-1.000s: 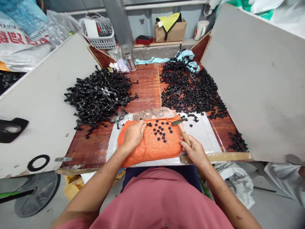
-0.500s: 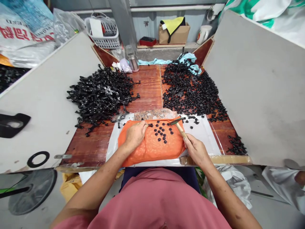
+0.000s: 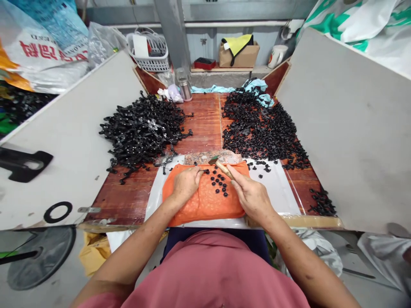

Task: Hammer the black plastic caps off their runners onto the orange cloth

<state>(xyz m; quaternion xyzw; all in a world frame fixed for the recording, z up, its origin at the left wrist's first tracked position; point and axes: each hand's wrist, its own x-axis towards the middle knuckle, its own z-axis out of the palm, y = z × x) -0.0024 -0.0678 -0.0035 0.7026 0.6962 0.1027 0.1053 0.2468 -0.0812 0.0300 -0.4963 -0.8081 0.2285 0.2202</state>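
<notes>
Your left hand (image 3: 185, 184) rests flat on the orange cloth (image 3: 205, 201), fingertips pinched narrow on a small black part (image 3: 205, 171) at the cloth's far edge, likely to steady it for a strike. Your right hand (image 3: 252, 197) is wrapped tight round the wooden handle of a small hammer (image 3: 219, 164), its head poised at about twelve o'clock from the loose black buttons (image 3: 219, 184) scattered mid-cloth (handy there, within easy reach of both hands). The cloth lies on a white sheet (image 3: 276, 184), probably to cushion blows and stop pieces rolling. At ten o'clock sits a pile of long black pieces (image 3: 144, 128); at two o'clock, a heap of small black parts (image 3: 263, 124). Exactly what your left fingers pinch is too small to make out, and the hammer's face is hard to read.
</notes>
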